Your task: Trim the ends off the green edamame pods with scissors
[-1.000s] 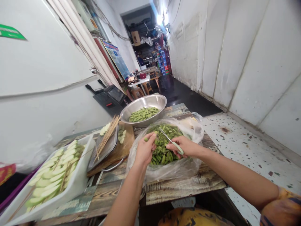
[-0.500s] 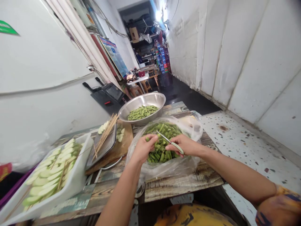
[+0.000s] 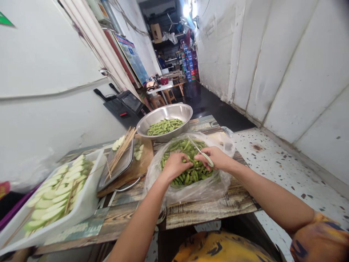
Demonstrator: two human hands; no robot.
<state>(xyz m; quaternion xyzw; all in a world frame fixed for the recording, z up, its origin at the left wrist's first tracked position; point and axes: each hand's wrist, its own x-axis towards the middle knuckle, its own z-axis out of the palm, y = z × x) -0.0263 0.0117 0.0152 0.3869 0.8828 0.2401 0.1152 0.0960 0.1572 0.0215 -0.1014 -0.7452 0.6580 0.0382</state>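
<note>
Green soybean pods (image 3: 188, 177) fill a clear plastic bag (image 3: 196, 194) spread wide on the table. My right hand (image 3: 215, 158) is closed round the pale green handles of a pair of scissors (image 3: 195, 144), whose metal blades point up and to the left above the pods. On the left side of the heap, my left hand (image 3: 176, 166) reaches down into the pods. Its thumb and forefinger are bent and slightly apart, with green showing between them; the other fingertips are partly hidden. Beyond the bag stands a steel basin (image 3: 174, 109) with more pods in it.
At left, a white tray (image 3: 102, 160) holds sliced pale green vegetable on skewers. Beside it, wooden skewers (image 3: 120, 152) lie across a metal tray on a cutting board (image 3: 145, 154). All stand on a wood-patterned table (image 3: 207, 214). A wall (image 3: 261, 62) runs along the right.
My left hand has come off the pod it pinched near the scissor tips and moved right and down into the heap. The scissors now point more upward. The view has shifted slightly.
</note>
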